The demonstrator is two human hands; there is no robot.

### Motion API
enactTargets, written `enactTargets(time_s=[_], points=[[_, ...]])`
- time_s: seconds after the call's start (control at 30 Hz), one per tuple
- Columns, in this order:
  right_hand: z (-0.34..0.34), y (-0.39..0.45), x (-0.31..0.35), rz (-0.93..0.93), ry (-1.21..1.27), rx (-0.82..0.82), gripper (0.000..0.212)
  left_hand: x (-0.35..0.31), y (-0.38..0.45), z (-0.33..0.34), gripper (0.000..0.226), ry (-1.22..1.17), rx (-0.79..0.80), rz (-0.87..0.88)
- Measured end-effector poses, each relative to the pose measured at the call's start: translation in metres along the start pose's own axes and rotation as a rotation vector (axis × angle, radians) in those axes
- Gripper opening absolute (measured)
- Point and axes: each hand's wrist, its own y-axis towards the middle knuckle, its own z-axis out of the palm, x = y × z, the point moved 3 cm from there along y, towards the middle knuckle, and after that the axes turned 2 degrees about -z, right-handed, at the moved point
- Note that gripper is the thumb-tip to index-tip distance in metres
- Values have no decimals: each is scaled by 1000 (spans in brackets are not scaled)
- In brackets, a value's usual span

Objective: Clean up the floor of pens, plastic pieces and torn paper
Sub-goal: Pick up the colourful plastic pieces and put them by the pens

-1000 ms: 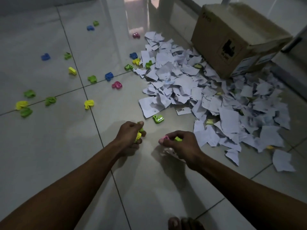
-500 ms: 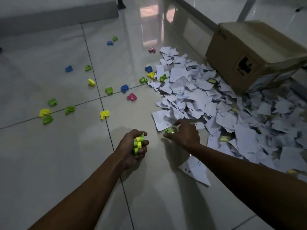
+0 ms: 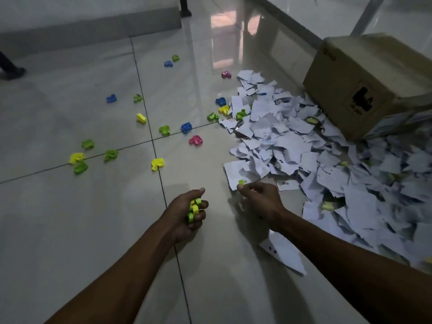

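Left hand: the left hand [image 3: 187, 212] is held low over the floor [image 3: 58, 218], its fingers curled round a cluster of green and yellow plastic pieces [image 3: 194, 208], which are seen between the fingers.
Right hand: the right hand [image 3: 259, 199] is placed at the near edge of the torn paper [image 3: 292, 141], and a small green plastic piece [image 3: 241, 182] is pinched at its fingertips (just above a larger white scrap).
Torn paper: a wide heap of white scraps is spread over the tiles on the right, from the middle distance to the near right; one loose scrap [image 3: 284, 254] is seen apart from the heap, partly covered by the right forearm.
Scattered pieces: coloured plastic pieces are strewn over the tiles to the left of the heap; a pink piece [image 3: 196, 140], a blue piece [image 3: 186, 127] and a yellow piece [image 3: 157, 163] are found near the tile joints, and others in green, yellow and blue are spread further left and further back. A few yellow-green ones are half buried in the paper.
Cardboard box: a brown cardboard box [image 3: 364, 85] is set on the floor at the far right, its lower edge touched by the paper heap.
Pens: none can be made out among the litter.
Floor: pale glossy tiles with dark joints are seen, with light reflected at the top.
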Motion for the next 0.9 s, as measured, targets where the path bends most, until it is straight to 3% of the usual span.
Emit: enactTargets(time_s=[0.1,0.27,0.4,0.5,0.67,0.8,0.9], points=[[15,-6,6,244,244,127,29,-12,2,-15,16,179,-131,71],[47,-10,31,468,550,519,32,-50,5,-47,10,461,-466,255],[66,3,50,495,724,574,33,-87,14,-72,27,623,-735,394],[71,15,58,483,742,593,30,-105,21,-83,43,874,-884,390],[76,37,63,459,713,570,34,-123,43,-94,66,1203,-852,412],[76,54,65,370,744,623,43,-116,57,-104,37,1359,-824,455],[78,67,67,271,751,579,38,-112,61,-107,35,1361,-821,506]])
